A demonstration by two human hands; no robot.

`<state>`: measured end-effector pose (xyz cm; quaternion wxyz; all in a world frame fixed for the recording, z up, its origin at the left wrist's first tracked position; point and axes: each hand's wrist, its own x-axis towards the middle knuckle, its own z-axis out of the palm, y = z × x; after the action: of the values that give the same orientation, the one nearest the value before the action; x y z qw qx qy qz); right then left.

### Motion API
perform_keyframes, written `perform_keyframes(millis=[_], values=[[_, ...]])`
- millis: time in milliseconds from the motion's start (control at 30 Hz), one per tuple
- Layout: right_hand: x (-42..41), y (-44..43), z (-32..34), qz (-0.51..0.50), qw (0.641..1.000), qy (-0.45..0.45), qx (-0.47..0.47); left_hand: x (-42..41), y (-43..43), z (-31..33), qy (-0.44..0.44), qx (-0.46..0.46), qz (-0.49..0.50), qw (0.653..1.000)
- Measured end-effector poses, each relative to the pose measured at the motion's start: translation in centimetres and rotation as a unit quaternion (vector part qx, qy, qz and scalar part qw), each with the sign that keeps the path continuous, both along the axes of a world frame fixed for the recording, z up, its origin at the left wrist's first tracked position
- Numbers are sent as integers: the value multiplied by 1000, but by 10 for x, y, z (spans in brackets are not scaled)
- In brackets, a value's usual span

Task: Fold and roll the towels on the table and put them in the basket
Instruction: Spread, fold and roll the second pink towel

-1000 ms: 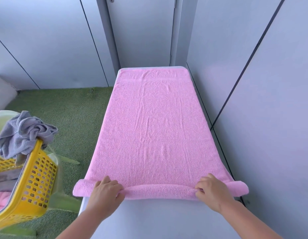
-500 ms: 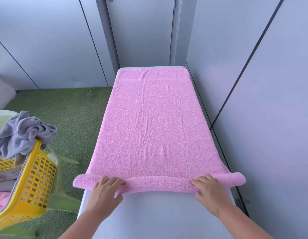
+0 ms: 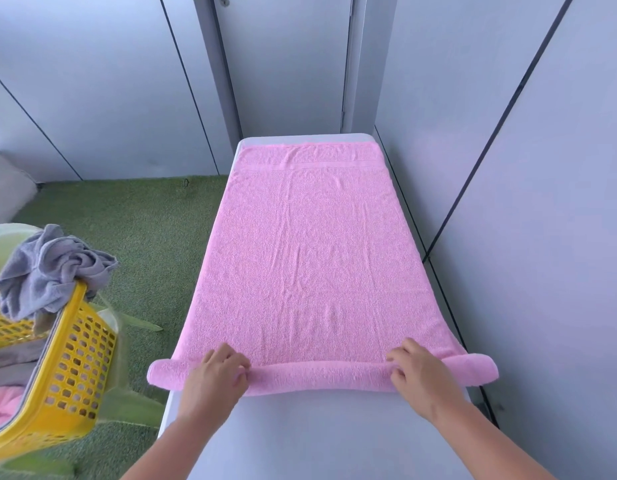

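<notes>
While left hand and right hand press, fingers curled, on pink towel: barely rolled, yellow basket waiting

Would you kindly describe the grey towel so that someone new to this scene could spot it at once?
Start at the white table covered by the pink towel, then look left across the green turf to the yellow basket. The grey towel hangs crumpled over the basket's upper rim. It alone is bunched up and grey; the pink one lies spread flat.
</notes>
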<state>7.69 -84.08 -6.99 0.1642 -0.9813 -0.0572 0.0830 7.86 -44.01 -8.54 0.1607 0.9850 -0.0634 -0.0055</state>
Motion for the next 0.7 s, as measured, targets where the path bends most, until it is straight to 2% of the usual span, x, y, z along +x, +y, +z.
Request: perform_keyframes(millis=[100, 167, 267, 367, 533, 700], values=[[-2, 0, -4, -25, 999, -31, -8, 1, -4, -3, -15, -25, 10, 1000], [-5, -1, -7, 0, 999, -39, -23, -1, -3, -8, -25, -28, -16, 999], [-8, -2, -15, 47, 997, -47, -42, -7, 0, -12, -3, 9, -58, 998], [-3, 0, -16, 47, 997, -52, -43, -3, 2, -13, 3, 39, -57, 998], [0, 2, -13, 69, 995, -22, -63, 4, 5, -10, 6, 87, -77, 993], [1, -1, -16, 31, 999, 7, -40, 3, 4, -9, -15, 45, -68, 997]])
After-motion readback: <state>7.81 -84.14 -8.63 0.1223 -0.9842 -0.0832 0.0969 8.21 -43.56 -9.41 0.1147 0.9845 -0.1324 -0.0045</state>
